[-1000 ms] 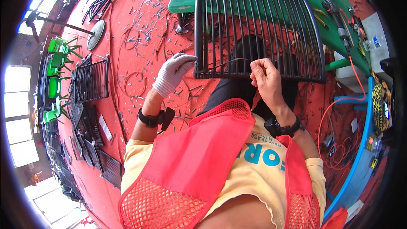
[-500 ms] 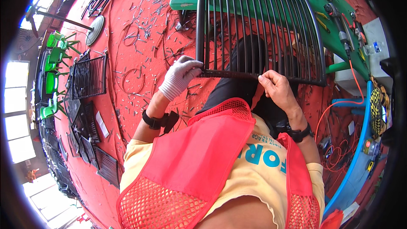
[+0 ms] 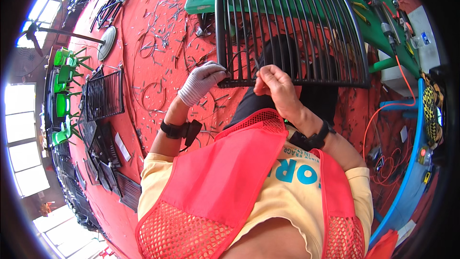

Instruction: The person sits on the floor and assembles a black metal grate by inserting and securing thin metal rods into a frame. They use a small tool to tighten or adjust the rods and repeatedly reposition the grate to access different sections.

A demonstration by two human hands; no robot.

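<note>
The fingers of my gloved left hand (image 3: pixel 203 82) bend in at the lower left corner of the black slatted frame (image 3: pixel 291 31); whether they grip anything there, I cannot tell; the bare fingers of my right hand (image 3: pixel 280 88) pinch a dark strand (image 3: pixel 238 52), which arcs in front of the slats near that corner; the frame's far end lies over the green desk (image 3: pixel 203 0), its near edge above my legs (image 3: pixel 279 60).
</note>
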